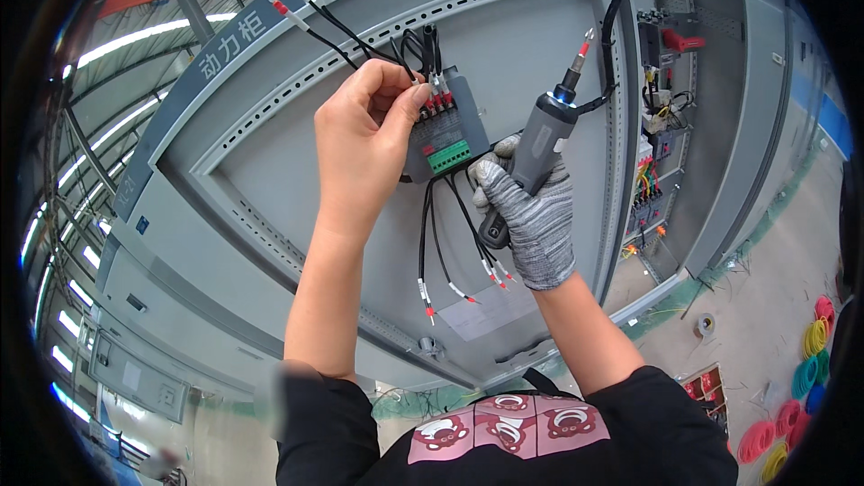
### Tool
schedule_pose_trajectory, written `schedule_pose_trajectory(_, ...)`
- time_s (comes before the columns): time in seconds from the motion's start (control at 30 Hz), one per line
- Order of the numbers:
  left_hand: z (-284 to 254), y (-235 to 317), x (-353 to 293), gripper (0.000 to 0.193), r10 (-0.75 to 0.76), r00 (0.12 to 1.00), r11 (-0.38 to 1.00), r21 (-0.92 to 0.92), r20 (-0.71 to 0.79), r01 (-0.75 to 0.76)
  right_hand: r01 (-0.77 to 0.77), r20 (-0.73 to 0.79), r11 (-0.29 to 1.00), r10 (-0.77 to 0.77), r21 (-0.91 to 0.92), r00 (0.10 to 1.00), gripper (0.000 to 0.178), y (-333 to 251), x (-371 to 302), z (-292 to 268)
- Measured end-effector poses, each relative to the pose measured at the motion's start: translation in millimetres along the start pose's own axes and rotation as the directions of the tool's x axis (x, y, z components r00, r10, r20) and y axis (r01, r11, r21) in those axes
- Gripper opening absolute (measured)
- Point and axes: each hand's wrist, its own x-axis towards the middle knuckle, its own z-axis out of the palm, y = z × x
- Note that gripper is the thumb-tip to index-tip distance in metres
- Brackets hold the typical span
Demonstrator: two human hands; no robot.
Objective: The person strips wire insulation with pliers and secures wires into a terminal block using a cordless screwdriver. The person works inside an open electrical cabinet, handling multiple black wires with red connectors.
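Observation:
My bare left hand (358,148) is closed in a pinch on a black wire (407,67), right at the upper terminals of a grey electrical module (470,112). Its fingertips hide the end of that wire. Several black wires with red sleeves (439,101) enter the module's top row. On its lower part is a green terminal block (448,157). Wrapped in a grey knit glove, my right hand (544,225) grips an electric screwdriver (547,130) pointing up, its lit tip and bit (584,49) apart from the module.
Loose black wires with red ends (430,313) hang below the module; others (282,8) stick out over the top left edge of the grey cabinet door (306,153). An open cabinet (666,117) with wired components stands at right. Coloured wire coils (814,339) and a tape roll (705,324) lie on the floor.

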Motion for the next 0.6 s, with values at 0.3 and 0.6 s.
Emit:
schedule_pose_trajectory(0.3,5.3,2.7,-1.6,0.01,0.047,0.998,0.99,0.134,-0.029,-0.043,-0.028,0.049,1.0,0.027,0.008,0.998,0.028,-9.9,6.5,1.6)
schedule_pose_trajectory(0.6,3.3,0.1,-2.3,0.01,0.077,0.997,0.983,0.17,-0.032,-0.071,0.542,0.564,0.619,-0.188,-0.568,0.804,0.039,-90.3,105.1,27.9)
